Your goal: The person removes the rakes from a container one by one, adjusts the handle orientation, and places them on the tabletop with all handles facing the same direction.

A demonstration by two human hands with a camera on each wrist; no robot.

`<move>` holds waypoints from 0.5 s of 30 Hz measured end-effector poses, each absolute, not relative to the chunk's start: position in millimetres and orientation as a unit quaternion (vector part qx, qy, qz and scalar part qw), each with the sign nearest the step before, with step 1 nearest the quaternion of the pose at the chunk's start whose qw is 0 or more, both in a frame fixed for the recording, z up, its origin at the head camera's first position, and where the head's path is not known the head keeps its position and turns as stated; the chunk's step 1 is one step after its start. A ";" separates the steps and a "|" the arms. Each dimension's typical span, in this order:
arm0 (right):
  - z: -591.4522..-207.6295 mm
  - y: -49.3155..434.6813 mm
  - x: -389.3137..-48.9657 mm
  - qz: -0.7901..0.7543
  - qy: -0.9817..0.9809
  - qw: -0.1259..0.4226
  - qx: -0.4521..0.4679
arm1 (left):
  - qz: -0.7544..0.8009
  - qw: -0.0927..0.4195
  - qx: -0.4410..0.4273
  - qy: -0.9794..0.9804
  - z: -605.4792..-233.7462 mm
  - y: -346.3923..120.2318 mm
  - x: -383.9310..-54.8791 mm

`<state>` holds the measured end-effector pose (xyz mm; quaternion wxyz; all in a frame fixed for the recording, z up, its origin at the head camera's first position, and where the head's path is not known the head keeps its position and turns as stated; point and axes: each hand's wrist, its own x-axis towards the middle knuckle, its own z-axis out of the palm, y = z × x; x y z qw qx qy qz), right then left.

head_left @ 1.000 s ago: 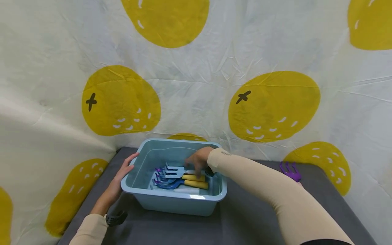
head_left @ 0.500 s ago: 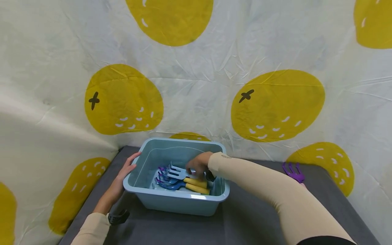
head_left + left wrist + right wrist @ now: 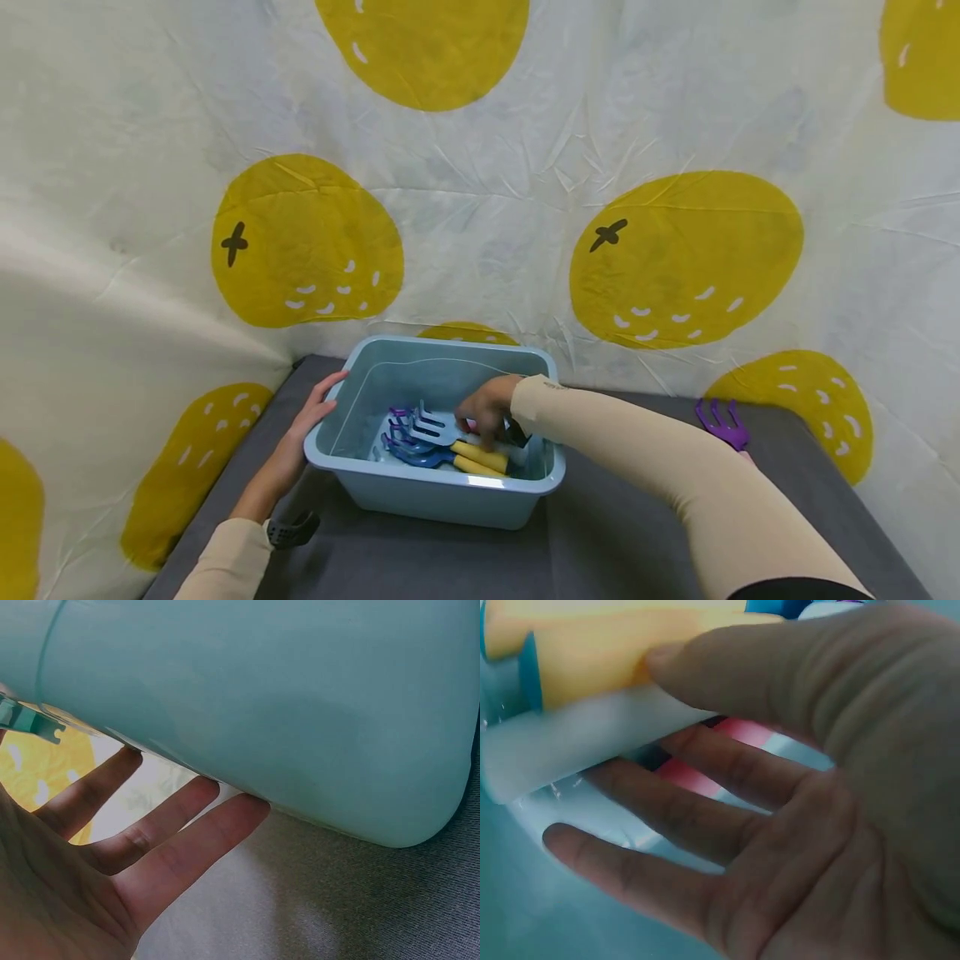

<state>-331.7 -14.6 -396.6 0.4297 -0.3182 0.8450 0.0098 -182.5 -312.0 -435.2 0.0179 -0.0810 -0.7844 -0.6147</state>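
The light blue fork [image 3: 438, 432] lies on blue forks [image 3: 422, 457] inside the tub [image 3: 442, 500]; a crooked lift could tangle their tines. The right hand [image 3: 487, 405], thumb and fingers parted, straddles a white handle [image 3: 562, 746]; I can't tell whether it grips. The left hand [image 3: 300, 421], fingers fairly straight, touches the tub's side.

No word, brand or number can be read in any of the three views. A small dark mark [image 3: 556, 385] is seen near the cuff of the right sleeve [image 3: 637, 433], but it is too small and blurred to be made out. On the patterned cloth [image 3: 480, 250], a dark cross-shaped mark [image 3: 234, 243] is borne by each of two yellow shapes [image 3: 315, 250].
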 end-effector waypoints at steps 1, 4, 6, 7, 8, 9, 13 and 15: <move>-396.1 -14.2 -331.0 0.006 0.845 0.430 -0.319 | -0.615 0.018 -0.082 -0.784 -435.1 -311.9 -182.6; -392.7 -13.0 -328.1 -0.019 0.845 0.432 -0.316 | -0.615 0.019 -0.083 -0.784 -435.0 -312.0 -183.6; -389.6 -12.1 -326.7 -0.033 0.845 0.429 -0.318 | -0.616 0.019 -0.084 -0.783 -434.7 -312.4 -184.2; -388.5 -11.7 -326.6 -0.040 0.844 0.430 -0.318 | -0.616 0.020 -0.084 -0.783 -434.6 -312.5 -184.4; -387.0 -11.4 -326.3 -0.045 0.843 0.430 -0.320 | -0.617 0.020 -0.084 -0.782 -434.6 -312.7 -184.6; -385.9 -11.1 -326.3 -0.047 0.841 0.431 -0.324 | -0.618 0.020 -0.084 -0.782 -434.5 -312.8 -184.6; -384.8 -10.7 -328.4 -0.047 0.832 0.434 -0.343 | -0.617 0.020 -0.082 -0.783 -434.5 -312.8 -184.3; -386.0 -10.8 -330.1 -0.038 0.830 0.427 -0.356 | -0.616 0.020 -0.081 -0.784 -434.7 -312.6 -183.9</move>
